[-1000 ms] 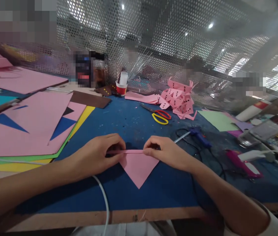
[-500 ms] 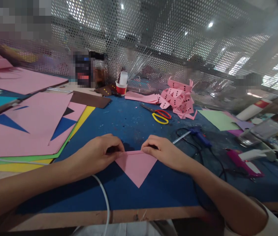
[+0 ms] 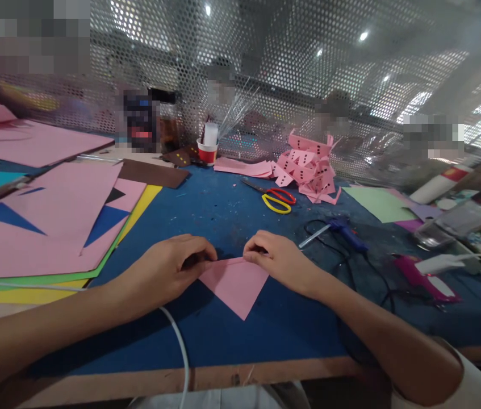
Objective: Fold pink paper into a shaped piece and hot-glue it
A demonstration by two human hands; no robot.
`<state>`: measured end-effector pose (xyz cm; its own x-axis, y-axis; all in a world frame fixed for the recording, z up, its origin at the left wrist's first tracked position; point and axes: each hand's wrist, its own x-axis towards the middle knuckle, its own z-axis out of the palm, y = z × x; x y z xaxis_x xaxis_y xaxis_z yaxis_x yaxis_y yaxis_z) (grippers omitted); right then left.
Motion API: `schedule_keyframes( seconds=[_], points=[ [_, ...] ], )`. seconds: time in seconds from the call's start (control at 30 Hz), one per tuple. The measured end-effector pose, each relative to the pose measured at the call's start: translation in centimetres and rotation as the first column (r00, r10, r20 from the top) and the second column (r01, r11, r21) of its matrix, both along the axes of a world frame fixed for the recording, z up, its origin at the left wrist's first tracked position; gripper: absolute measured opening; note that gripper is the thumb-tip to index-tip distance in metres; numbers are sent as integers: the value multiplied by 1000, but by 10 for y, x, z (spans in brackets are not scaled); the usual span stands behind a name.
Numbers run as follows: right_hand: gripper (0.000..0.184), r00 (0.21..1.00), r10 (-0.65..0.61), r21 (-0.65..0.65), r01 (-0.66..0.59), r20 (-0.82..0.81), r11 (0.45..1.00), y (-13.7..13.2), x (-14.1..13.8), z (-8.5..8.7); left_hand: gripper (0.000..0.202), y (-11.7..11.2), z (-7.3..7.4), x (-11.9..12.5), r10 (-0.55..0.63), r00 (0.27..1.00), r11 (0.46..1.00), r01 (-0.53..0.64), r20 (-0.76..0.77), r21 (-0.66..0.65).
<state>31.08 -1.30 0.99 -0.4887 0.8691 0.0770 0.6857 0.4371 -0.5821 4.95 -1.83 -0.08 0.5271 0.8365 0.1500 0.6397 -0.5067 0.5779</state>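
A triangular piece of pink paper [image 3: 239, 287] lies over the blue table mat, its point toward me. A narrow fold runs along its far edge. My left hand [image 3: 180, 264] pinches the left end of that edge between thumb and fingers. At the right end, my right hand [image 3: 272, 258] pinches the same edge, with its fingers curled. The fingertips hide both upper corners of the paper. Beyond my hands lie scissors [image 3: 277, 201] with one red and one yellow handle loop.
Sheets of coloured paper [image 3: 22, 244] are stacked at left. Pink dotted paper pieces [image 3: 308, 167] are heaped at the back, near a red and white cup [image 3: 207, 152]. A blue glue gun [image 3: 348, 234] and a magenta power strip [image 3: 427, 278] lie right. A white cable [image 3: 179, 341] crosses the front edge.
The paper's point has shifted slightly right and away from me, so the triangle sits a little tilted. Both hands keep their pinch, and the view has moved slightly.
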Motion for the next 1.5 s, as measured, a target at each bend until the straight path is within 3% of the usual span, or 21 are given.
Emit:
schedule_keyframes(
  seconds=[0.23,0.5,0.8,1.07,1.23,1.5],
  points=[
    [8,999,30,113,-33,28,993,2,0,-7,19,5,-7,-3,-93,995,985,98,-43,141],
    [5,999,-24,87,26,-27,996,1,0,-12,26,8,-12,-3,-208,976,927,217,-60,308],
    [6,995,-17,204,-2,93,979,-2,-5,-8,29,8,-15,-6,-258,957,896,289,-133,338],
    [21,973,131,322,-187,187,928,-4,-3,-9,26,8,-14,-6,-283,946,878,321,-156,354],
    [27,956,220,329,-275,194,903,-1,-2,-11,28,8,-14,-5,-279,939,867,337,-204,368],
    [28,923,255,362,-352,289,863,0,0,-13,32,6,-11,-2,-263,934,865,339,-240,370]
  ],
)
